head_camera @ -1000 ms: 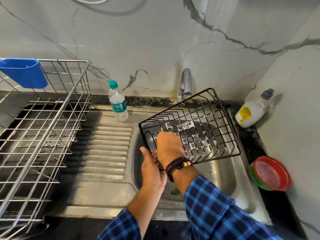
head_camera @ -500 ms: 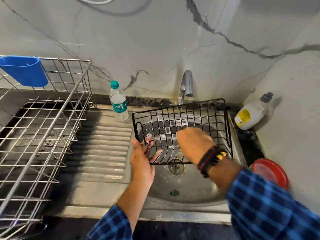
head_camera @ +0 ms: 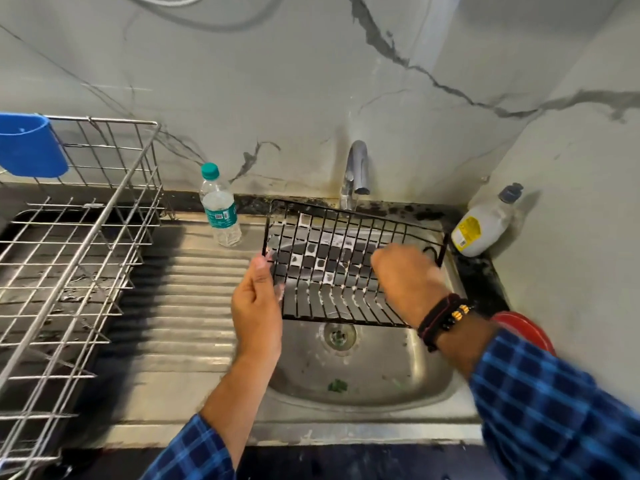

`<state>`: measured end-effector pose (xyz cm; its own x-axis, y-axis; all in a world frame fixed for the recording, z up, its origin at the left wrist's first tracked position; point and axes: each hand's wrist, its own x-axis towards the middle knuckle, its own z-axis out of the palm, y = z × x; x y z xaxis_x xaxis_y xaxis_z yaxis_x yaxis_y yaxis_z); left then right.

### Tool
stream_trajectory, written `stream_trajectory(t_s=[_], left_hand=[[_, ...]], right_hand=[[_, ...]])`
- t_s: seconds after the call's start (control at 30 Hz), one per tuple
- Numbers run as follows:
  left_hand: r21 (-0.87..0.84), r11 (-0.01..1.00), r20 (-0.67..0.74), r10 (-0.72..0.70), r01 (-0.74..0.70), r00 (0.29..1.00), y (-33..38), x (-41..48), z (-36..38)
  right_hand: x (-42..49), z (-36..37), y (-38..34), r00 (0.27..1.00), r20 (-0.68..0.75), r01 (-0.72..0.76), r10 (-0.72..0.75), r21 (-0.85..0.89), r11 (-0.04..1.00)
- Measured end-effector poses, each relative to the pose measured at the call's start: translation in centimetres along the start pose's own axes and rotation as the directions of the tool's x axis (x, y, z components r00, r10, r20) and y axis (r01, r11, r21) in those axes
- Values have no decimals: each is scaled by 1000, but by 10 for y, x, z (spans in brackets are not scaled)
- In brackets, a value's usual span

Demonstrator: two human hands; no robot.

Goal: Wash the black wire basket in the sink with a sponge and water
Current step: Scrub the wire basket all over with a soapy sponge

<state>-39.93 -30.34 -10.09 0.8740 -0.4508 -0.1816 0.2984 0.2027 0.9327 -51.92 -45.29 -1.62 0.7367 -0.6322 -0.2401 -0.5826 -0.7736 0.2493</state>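
The left hand [head_camera: 258, 306] pinches the left rim of the basket [head_camera: 332, 237] between thumb and fingers, holding it tilted above the bowl of the sink [head_camera: 381, 375], clear of the drain. The right hand [head_camera: 405, 275] lies curled on the basket's wire floor with its fingers hidden under the knuckles, so I cannot tell what they hold. Beyond, the tap [head_camera: 356, 168] stands over the basket's far rim, a water bottle [head_camera: 220, 209] to its left and a soap bottle [head_camera: 485, 223] to its right.

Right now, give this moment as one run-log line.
black wire basket: tilted over sink, soap film in mesh | left hand: grips left edge | right hand: curled on right part, sponge not visible
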Motion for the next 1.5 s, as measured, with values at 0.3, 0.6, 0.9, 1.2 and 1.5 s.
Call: stream_trajectory(t_s=[0.3, 0.6, 0.9, 1.2, 1.5], left_hand=[[349, 920, 59, 168, -178, 984, 4, -8, 10], [400, 882, 28, 260, -249, 965, 26, -16, 20], [458, 840, 107, 272, -290, 956, 29, -20, 32], [399, 902, -3, 180, -163, 984, 4, -27, 29], [331, 935, -100, -102, 130, 990, -7, -48, 36]], right_hand=[[6, 31, 8, 1000, 0, -8, 9, -227, 974], [10, 62, -1, 972, 133, 201, -192, -62, 978], [28, 35, 18, 994, -69, -104, 91, -231, 967], [25, 45, 24, 945, -57, -291, 322, 303, 908], [45, 57, -1, 643, 535, -66, 547, 751, -657]])
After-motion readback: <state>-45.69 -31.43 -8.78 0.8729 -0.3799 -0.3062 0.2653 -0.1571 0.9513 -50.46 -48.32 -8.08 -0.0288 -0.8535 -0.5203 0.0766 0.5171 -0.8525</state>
